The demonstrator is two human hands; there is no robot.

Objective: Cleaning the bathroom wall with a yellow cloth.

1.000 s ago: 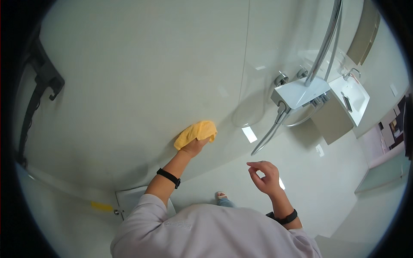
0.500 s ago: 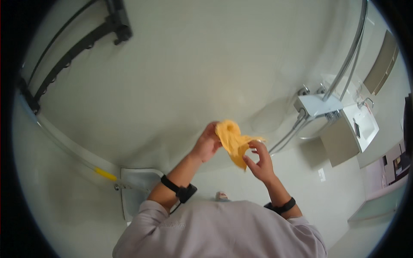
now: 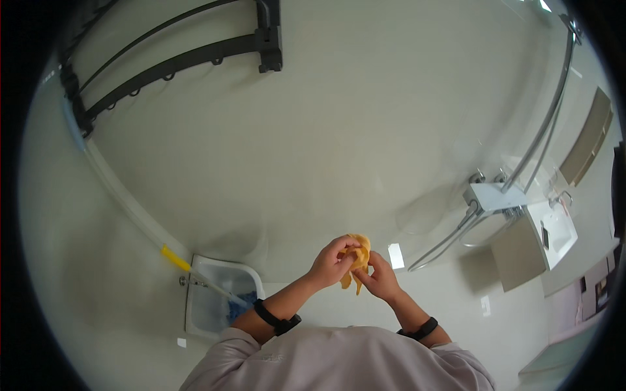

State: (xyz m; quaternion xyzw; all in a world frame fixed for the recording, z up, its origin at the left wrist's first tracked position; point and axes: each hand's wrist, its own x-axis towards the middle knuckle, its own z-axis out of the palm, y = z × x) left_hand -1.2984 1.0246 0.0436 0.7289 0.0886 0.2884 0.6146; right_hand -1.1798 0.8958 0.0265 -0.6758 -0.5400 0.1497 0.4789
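Observation:
A crumpled yellow cloth (image 3: 358, 253) is bunched between my two hands in front of my body, its loose ends hanging down. My left hand (image 3: 329, 266) is closed around the cloth from the left, with fingers curled over its upper part. From the right, my right hand (image 3: 381, 279) pinches the cloth's side and lower part. Parts of the fingertips are hidden in the folds. Both hands are close together, raised above the floor and away from the wall.
A white mop basin (image 3: 195, 313) stands low on the left, with a blue mop head (image 3: 240, 307) and its yellow-banded pole (image 3: 175, 257) leaning out. A black towel rack (image 3: 189, 60) hangs upper left. At right are a shower unit (image 3: 489, 195) with hoses and a washbasin (image 3: 559, 233).
The spread-out cloth is now gathered into a smaller bunch. My hands have come closer together and sit lower in view. The view has tilted, and the mop head now shows.

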